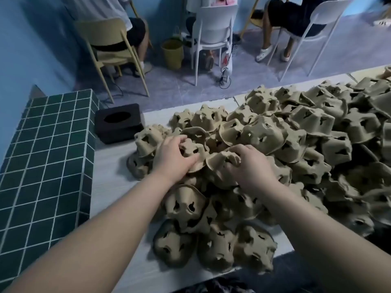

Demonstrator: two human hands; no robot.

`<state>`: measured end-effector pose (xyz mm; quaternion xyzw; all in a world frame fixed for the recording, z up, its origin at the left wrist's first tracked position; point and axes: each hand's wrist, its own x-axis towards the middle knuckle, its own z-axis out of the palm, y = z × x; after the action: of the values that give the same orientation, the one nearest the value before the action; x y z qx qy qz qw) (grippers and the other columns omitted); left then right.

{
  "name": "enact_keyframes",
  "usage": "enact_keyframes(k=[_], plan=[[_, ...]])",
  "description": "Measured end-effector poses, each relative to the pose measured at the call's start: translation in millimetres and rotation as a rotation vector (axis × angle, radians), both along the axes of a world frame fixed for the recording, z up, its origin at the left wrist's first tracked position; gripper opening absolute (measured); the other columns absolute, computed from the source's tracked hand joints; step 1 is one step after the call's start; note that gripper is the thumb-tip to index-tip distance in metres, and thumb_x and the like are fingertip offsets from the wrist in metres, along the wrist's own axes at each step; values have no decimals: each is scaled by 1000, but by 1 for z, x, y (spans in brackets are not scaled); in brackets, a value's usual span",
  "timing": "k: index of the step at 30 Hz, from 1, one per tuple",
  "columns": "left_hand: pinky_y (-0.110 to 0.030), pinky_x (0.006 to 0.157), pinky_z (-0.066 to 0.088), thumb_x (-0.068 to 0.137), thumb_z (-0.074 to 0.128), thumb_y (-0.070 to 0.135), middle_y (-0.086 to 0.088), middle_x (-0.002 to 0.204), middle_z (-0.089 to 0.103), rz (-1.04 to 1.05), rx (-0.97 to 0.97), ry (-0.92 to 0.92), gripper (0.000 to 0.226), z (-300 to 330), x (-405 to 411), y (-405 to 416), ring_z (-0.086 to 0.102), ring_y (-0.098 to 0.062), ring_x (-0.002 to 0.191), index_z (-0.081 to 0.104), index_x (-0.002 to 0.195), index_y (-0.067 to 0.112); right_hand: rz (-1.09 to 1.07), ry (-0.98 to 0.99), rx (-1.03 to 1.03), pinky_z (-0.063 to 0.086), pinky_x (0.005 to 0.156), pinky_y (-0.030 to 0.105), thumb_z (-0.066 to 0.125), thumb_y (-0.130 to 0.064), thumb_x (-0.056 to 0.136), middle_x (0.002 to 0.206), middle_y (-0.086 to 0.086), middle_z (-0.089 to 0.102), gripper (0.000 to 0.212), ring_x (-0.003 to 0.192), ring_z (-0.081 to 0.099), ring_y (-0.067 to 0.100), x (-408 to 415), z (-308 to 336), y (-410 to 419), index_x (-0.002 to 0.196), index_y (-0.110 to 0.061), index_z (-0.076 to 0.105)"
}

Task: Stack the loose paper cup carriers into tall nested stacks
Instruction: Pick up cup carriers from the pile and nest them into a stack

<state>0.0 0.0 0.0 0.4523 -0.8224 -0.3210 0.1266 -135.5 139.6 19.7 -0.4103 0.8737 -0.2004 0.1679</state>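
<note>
While both bare arms reach forward over the table edge, the entries stand as follows.

Left hand (pixel 175 154): fingers curled around a single carrier (pixel 191 148), thumb on its near side, fingertips over its far edge; closed in a grip on it.

Right hand (pixel 249 163): fingers bent down and pinching the raised rim of a second carrier (pixel 218 163); closed in a grip on it.

Held carriers: side by side at the near-left part of the heap, rims touching or nearly so, the left one just left of the right one; both rest on the carriers beneath.

Loose carrier heap (pixel 296 144): brown moulded-pulp cup carriers, mostly bottoms up, piled unevenly across the table from the hands out to the right and far side; more lie below the wrists toward the near edge.

Short nested stack (pixel 146 142): a few carriers nested together, leaning, just left of the left hand at the heap's left fringe.

Table (pixel 114 182): pale surface, bare strip to the left of the heap.

Black box (pixel 119 122): oval opening on top, at the table's far-left corner, well apart from the hands.

Green tiled block (pixel 42 155): beside the table on the left.

Background: seated people on chairs (pixel 213 24) across the floor.
</note>
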Motion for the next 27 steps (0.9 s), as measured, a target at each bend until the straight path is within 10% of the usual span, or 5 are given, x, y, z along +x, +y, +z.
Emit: enact_keyframes(k=[10, 27], plan=[[-33, 93, 48, 79, 72, 40, 1, 130, 60, 101, 81, -195, 58, -1, -17, -14, 57, -20, 113, 56, 131, 22, 95, 62, 102, 34, 66, 30, 53, -31, 86, 95, 7, 56, 31, 93, 56, 29, -20, -30, -19, 110, -12, 48], [-9, 69, 33, 81, 76, 21, 6, 110, 54, 313, 147, 121, 62, 13, 51, 3, 51, -7, 96, 48, 137, 22, 151, 130, 172, 47, 72, 37, 51, -16, 84, 104, 12, 61, 42, 98, 55, 33, -8, -31, -22, 126, -11, 44]])
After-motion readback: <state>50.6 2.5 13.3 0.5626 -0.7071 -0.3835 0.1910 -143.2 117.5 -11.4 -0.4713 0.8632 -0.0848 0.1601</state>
